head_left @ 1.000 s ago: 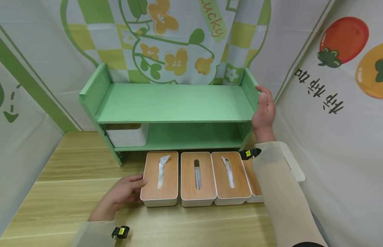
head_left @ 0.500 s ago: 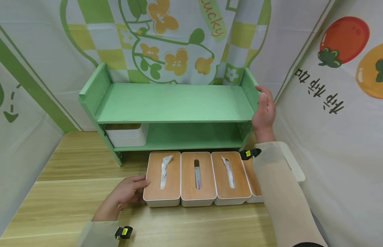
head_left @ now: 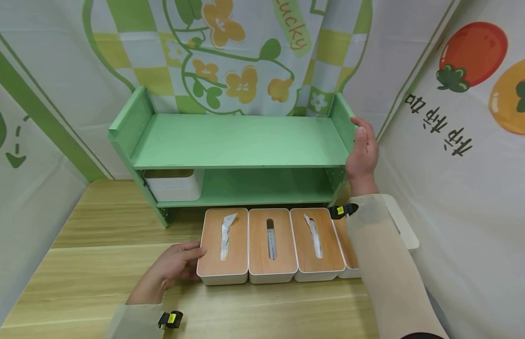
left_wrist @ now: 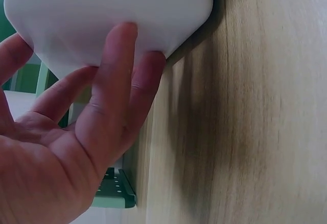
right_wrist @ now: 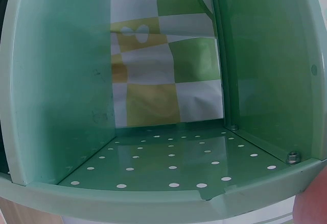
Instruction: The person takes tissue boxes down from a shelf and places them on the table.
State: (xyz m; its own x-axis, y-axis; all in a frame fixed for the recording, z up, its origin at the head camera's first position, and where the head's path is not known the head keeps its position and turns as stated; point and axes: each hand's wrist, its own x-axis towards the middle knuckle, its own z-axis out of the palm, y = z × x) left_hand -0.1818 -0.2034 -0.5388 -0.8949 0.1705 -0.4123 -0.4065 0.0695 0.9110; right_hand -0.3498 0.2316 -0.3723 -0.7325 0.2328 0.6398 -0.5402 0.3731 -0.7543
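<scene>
In the head view, my left hand [head_left: 173, 266] touches the left side of the leftmost tissue box [head_left: 218, 263], its thumb at the lid's edge. The left wrist view shows several fingers extended, with fingertips [left_wrist: 122, 32] against the box's white side wall [left_wrist: 102, 9]. A tissue sticks out of that box's wood-look lid. Right beside it stand a second tissue box [head_left: 258, 263] with an uncovered slot and a third [head_left: 306, 263] with a tissue showing. My right hand [head_left: 362, 160] rests against the right side panel of the green shelf [head_left: 245, 141]; some fingers are hidden.
Another tissue box [head_left: 345, 240] is partly behind my right forearm, with a white-rimmed object [head_left: 400, 221] farther right. A white box [head_left: 173, 188] sits at the left of the lower shelf level. The perforated side panel [right_wrist: 173, 168] shows in the right wrist view.
My left hand and the leftmost tissue box have moved right, closing the gap to the second box. Over the last half second both have stayed nearly still. My right hand has not moved.
</scene>
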